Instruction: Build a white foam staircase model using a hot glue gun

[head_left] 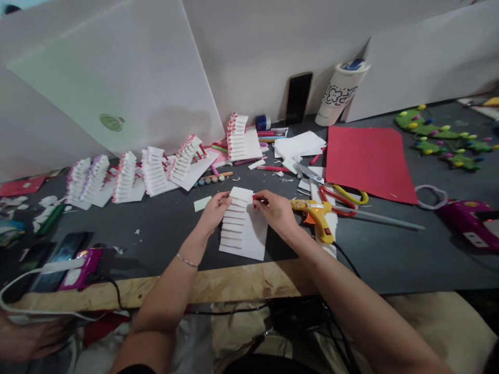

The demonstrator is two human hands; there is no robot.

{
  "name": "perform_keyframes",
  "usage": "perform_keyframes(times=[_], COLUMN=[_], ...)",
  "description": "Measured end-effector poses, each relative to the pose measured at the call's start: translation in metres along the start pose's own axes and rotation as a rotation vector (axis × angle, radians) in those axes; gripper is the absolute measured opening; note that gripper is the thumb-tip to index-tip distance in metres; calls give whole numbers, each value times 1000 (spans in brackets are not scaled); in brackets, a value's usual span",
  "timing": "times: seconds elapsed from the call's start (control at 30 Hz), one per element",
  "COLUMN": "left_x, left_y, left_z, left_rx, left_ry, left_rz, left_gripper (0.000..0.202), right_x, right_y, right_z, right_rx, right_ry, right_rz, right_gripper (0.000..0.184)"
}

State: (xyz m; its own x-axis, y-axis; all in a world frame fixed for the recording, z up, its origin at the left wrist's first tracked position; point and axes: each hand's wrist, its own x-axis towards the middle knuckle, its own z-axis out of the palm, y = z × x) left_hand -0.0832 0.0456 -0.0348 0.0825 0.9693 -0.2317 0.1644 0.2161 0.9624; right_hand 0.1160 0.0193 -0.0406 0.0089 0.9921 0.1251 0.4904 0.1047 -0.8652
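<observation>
A small white model staircase [234, 224] on a white base board [255, 241] lies in front of me. My left hand [213, 212] is closed on the upper left edge of the staircase, fingers against its top step. On the other side, my right hand [276, 209] pinches a small red piece [254, 201] beside that top step. Its full shape is hidden by my fingers. Just right of my right hand, a yellow hot glue gun [317, 215] lies on the table. A pale green scrap [201, 203] is left of my left hand.
Several similar staircases [154, 171] line the back left. Scissors [343, 200], a red sheet [368, 163], a white tumbler [339, 96] and a phone [298, 98] are behind and right. Purple power strips [82, 267] sit at both sides. Another person's hand [35, 337] shows lower left.
</observation>
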Motion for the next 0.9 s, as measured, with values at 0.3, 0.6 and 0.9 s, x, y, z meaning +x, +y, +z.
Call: perform_keyframes(times=[0.3, 0.6, 0.9], left_x=[0, 0, -4], left_y=[1, 0, 4], left_z=[0, -1, 0], left_rx=[-11, 14, 40], left_ry=[-25, -11, -17], left_rz=[-10, -1, 24], left_gripper=[52, 53, 50], right_x=[0, -3, -4], right_y=[5, 2, 4], right_z=[5, 5, 5], right_rx=[-26, -54, -73], right_ry=[-20, 9, 9], right_rz=[-3, 2, -2], right_gripper=[13, 11, 11])
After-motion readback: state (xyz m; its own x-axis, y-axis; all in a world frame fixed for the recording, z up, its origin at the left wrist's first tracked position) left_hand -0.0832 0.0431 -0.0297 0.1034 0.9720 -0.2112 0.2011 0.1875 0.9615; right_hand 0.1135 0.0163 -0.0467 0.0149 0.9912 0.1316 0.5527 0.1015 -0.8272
